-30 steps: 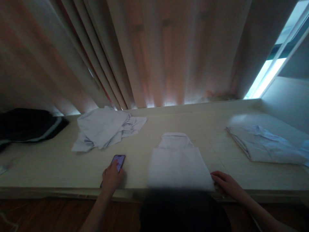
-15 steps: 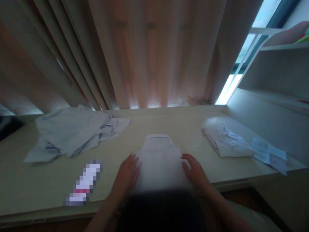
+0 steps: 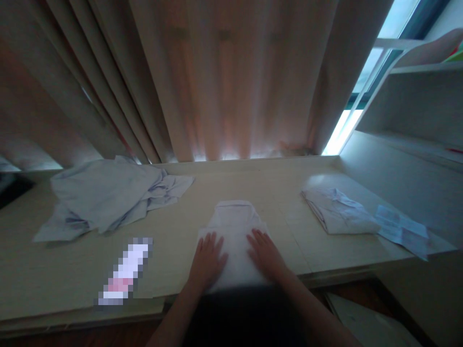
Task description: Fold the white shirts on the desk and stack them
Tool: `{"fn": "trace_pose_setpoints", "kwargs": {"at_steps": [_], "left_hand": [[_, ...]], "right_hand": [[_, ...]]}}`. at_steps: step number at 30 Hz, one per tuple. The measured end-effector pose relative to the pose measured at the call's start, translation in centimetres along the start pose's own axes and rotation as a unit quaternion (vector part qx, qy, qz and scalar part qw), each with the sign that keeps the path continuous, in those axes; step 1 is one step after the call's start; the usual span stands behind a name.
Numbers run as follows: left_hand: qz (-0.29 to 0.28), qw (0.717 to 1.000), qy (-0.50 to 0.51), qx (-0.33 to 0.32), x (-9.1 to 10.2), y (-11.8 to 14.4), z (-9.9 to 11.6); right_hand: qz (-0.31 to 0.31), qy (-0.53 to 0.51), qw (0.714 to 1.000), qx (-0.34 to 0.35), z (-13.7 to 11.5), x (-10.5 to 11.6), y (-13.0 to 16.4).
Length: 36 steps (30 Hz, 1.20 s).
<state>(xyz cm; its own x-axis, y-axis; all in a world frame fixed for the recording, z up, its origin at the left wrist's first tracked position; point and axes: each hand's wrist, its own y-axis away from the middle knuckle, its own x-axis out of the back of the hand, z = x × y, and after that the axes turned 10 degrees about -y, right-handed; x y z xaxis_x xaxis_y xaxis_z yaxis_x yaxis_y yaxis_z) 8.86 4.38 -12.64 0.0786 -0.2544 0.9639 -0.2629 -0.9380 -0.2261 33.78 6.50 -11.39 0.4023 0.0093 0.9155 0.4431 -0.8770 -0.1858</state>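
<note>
Both hands, left [image 3: 208,260] and right [image 3: 265,253], lay flat with fingers spread on the folded shirt [image 3: 233,231] at the bench [image 3: 181,226] edge, where an uneven push could have slid it off.

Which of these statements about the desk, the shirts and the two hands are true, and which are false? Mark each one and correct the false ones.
1. Both hands lie flat on the folded shirt. True: the left hand and the right hand rest palm down on it.
2. The crumpled shirt lies to the right of the folded one. False: it lies to the left.
3. A second folded shirt lies on the right of the desk. True.
4. The left hand holds the phone. False: the phone lies apart on the desk.
5. The curtain hangs behind the desk. True.
</note>
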Motion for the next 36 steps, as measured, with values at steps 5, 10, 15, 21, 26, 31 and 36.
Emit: {"fn": "trace_pose_setpoints", "kwargs": {"at_steps": [5, 10, 15, 21, 26, 31, 36], "left_hand": [[-0.002, 1.0, -0.003, 0.017, -0.6, 2.9, 0.4], [0.001, 1.0, -0.003, -0.004, 0.8, 2.2, 0.6], [0.021, 0.999, -0.024, 0.01, 1.1, 0.1, 2.0], [-0.004, 1.0, -0.03, 0.004, -0.4, 0.3, 2.4], [-0.027, 0.998, -0.028, 0.046, 1.0, -0.8, -0.3], [-0.057, 0.996, -0.014, 0.063, 0.9, -1.1, -1.8], [-0.024, 0.995, 0.016, 0.093, 2.1, -1.1, -2.0]], "right_hand": [[-0.016, -0.003, 1.0, 0.023, -1.2, 0.3, 1.5], [-0.024, 0.004, 1.0, 0.013, -2.8, 1.2, 1.9], [0.022, 0.016, 0.999, -0.017, -4.2, 1.6, 0.9], [0.009, -0.005, 0.999, -0.046, -4.0, 0.4, 1.2], [-0.02, -0.018, 0.998, -0.051, -3.5, 1.1, 1.4], [-0.008, -0.025, 0.999, -0.039, -3.3, 1.0, 2.1], [0.036, -0.016, 0.998, -0.051, -3.1, 0.7, 2.3]]}}
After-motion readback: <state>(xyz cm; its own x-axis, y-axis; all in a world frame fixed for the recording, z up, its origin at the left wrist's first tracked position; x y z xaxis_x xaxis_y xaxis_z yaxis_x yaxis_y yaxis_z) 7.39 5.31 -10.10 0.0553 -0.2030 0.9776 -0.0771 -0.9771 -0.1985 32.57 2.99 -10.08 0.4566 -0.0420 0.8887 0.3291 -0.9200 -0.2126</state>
